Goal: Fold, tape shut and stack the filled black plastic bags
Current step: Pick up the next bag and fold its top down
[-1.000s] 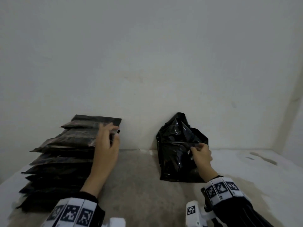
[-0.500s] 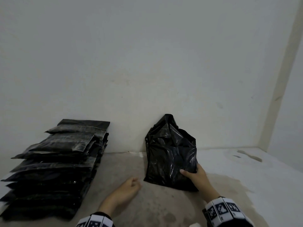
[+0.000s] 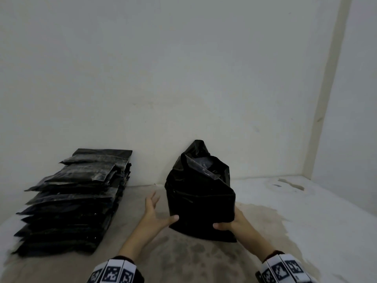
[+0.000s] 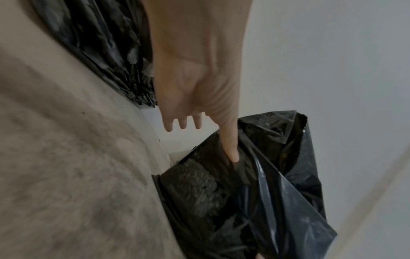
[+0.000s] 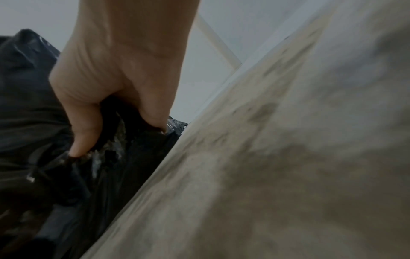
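My left hand (image 3: 152, 216), fingers spread, is now reaching the bag (image 3: 201, 198) at twelve o'clock; right hand (image 3: 232, 223) is clamping it, ready for folding.

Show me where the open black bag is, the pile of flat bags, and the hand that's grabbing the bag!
open black bag (image 3: 200, 203): head view, on its dark front face.
pile of flat bags (image 3: 77, 193): head view, on the middle of the stack.
right hand (image 5: 124, 73): right wrist view, on the palm above the curled fingers.
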